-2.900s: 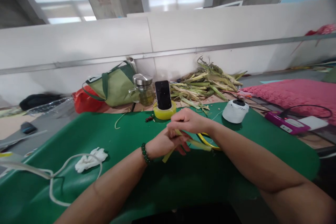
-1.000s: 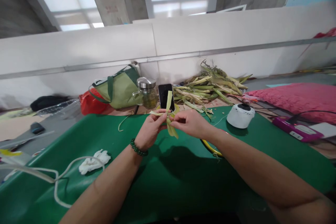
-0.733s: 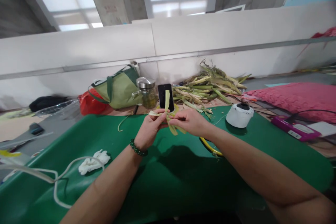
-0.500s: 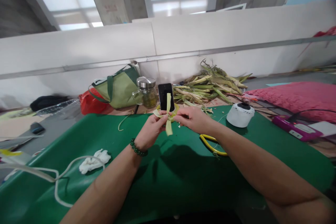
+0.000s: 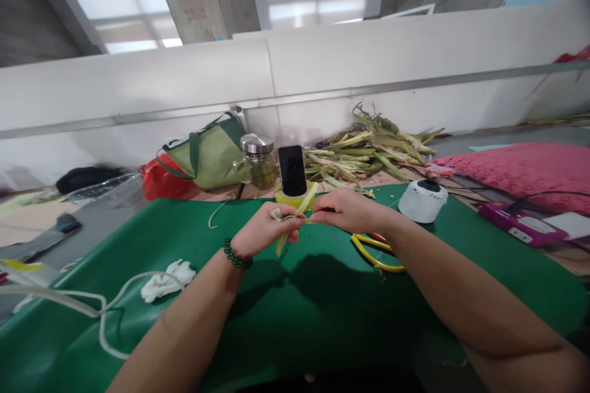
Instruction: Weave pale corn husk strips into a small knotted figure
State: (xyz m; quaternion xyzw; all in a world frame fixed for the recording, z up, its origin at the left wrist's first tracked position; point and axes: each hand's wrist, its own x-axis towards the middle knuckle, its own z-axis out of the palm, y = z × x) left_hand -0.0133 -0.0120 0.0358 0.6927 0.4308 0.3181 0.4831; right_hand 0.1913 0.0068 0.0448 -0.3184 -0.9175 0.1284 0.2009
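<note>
- Our forearms cross the mat [image 5: 295,325] from 7 and 5 o'clock, wrists raised.
- Right hand [image 5: 348,210], knuckles up, fingertips pinching the leaf [image 5: 294,217] at its 9 o'clock.
- Left hand [image 5: 260,230] pinches it from 8 o'clock.

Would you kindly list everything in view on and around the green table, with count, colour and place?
leaf strips: a few, pale yellow-green, between both hands
table cover: one, green, under the hands
phone: one, black, upright in the tape roll
tape roll: one, yellow, behind the hands
jar: one, clear, metal lid, left of phone
bag: one, green, left of jar
leaf heap: one, green-tan, by the wall
spool: one, white, far right
pliers: one, yellow handles, beside right wrist
cloth: one, white, left on cover
left hand: pinching strips
right hand: pinching strips
</note>
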